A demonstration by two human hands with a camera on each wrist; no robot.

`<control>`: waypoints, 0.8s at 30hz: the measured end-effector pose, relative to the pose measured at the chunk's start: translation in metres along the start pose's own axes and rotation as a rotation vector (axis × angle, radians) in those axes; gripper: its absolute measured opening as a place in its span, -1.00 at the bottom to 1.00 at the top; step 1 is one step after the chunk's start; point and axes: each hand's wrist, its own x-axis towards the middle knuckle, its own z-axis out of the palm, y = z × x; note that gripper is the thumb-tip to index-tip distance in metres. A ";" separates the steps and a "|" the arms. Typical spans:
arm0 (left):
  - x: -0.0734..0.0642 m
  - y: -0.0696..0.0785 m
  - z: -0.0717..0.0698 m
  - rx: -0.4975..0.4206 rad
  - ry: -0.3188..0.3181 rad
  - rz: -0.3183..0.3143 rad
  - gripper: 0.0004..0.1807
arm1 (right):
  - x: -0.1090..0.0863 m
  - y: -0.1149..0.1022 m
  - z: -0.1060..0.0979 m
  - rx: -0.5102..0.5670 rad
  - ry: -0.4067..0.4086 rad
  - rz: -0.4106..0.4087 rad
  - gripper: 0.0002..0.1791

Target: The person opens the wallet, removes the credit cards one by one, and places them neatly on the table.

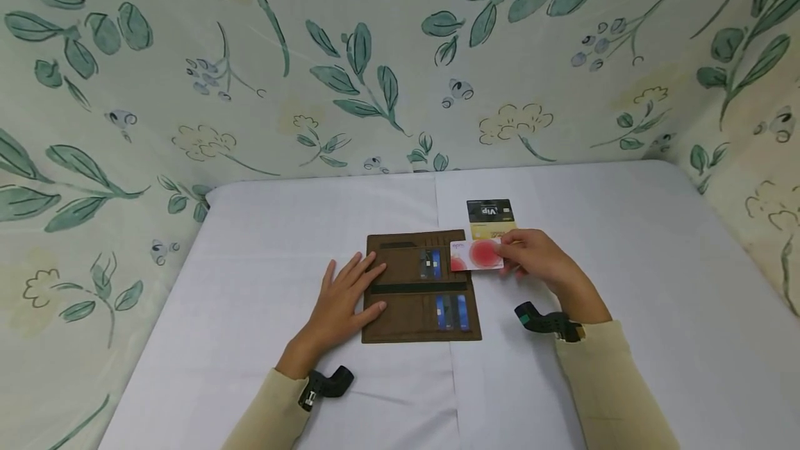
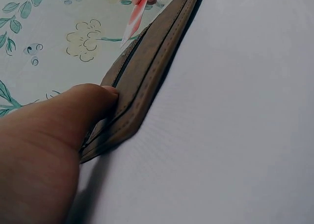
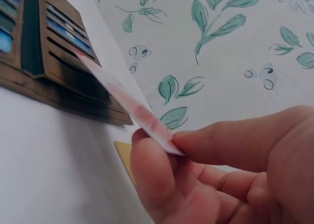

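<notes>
A brown wallet (image 1: 400, 318) lies unfolded, with several blue cards (image 1: 451, 312) in slots on both halves. My left hand (image 1: 340, 301) rests with straight, spread fingers on its left edge; the thumb (image 2: 93, 99) presses the leather in the left wrist view. Between thumb and fingers my right hand (image 1: 540, 259) pinches a white card with red circles (image 1: 476, 255) by its right end. In the head view that card overlaps the wallet's upper right edge. The right wrist view shows the card (image 3: 132, 106) tilted, its far end close to the card slots.
Behind the right hand, a black card marked Vip (image 1: 490, 210) and a gold card (image 1: 490, 230) lie on the white tablecloth (image 1: 281, 228). A floral curtain (image 1: 400, 61) hangs behind the table. Dark wrist cameras (image 1: 331, 382) are strapped at both sleeves.
</notes>
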 end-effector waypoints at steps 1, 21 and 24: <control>0.000 0.000 0.000 -0.001 0.000 0.001 -0.30 | -0.001 0.000 -0.002 0.001 0.000 0.003 -0.63; 0.000 0.002 -0.002 -0.015 -0.003 -0.002 -0.29 | -0.010 0.019 -0.035 -0.009 0.026 0.116 -0.54; 0.000 0.002 -0.002 -0.012 -0.006 -0.004 -0.29 | -0.009 0.021 -0.034 -0.015 0.007 0.135 -0.55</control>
